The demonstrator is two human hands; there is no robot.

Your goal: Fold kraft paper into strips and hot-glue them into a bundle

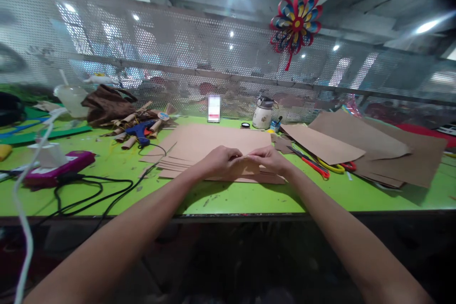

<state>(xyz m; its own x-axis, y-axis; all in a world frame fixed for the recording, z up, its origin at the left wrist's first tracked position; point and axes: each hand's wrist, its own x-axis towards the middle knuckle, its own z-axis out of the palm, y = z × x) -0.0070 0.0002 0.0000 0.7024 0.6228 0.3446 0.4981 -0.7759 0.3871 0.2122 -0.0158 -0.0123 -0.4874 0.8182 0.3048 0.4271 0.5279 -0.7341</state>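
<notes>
A stack of brown kraft paper sheets (210, 137) lies on the green table in front of me. Over its near right part, my left hand (225, 156) and my right hand (268, 157) meet, fingertips pinched together along the top edge of a small piece of brown paper (251, 169). That piece hangs toward me, in front of the stack. Whether it is a loose piece or a lifted part of a sheet I cannot tell. The thumbs of both hands are close to each other.
A blue glue gun (140, 131) rests on rolled paper tubes at left, near a purple power strip (59, 168) with black cables. Scissors (313, 167) and more brown sheets (356, 133) lie at right. A phone (214, 108) and a white bottle (262, 115) stand behind.
</notes>
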